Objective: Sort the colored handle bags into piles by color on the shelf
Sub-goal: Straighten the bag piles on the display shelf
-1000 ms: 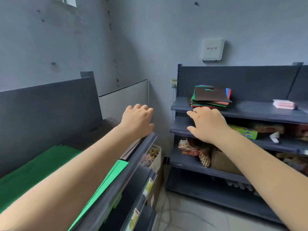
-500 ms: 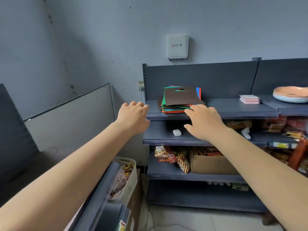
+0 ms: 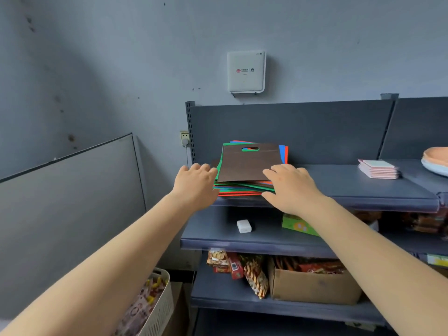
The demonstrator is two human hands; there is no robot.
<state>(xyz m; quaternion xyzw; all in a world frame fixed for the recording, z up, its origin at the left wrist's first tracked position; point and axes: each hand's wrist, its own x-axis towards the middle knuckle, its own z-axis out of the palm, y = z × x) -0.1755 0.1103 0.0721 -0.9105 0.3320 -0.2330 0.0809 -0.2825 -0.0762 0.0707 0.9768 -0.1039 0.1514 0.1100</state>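
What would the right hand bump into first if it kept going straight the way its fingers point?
Probably the brown bag topping the mixed stack of handle bags: the right hand already reaches its near right corner, though contact is unclear.

Light: dim, cool daylight is spreading evenly.
Shadows: soft ones are falling under each shelf (image 3: 363, 187).
Edges: wide-angle bending is curving the frame.
Focus: forearms are blurring slightly.

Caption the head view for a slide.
Both hands, left hand and right hand, reach a mixed-color stack of handle bags on the top shelf.
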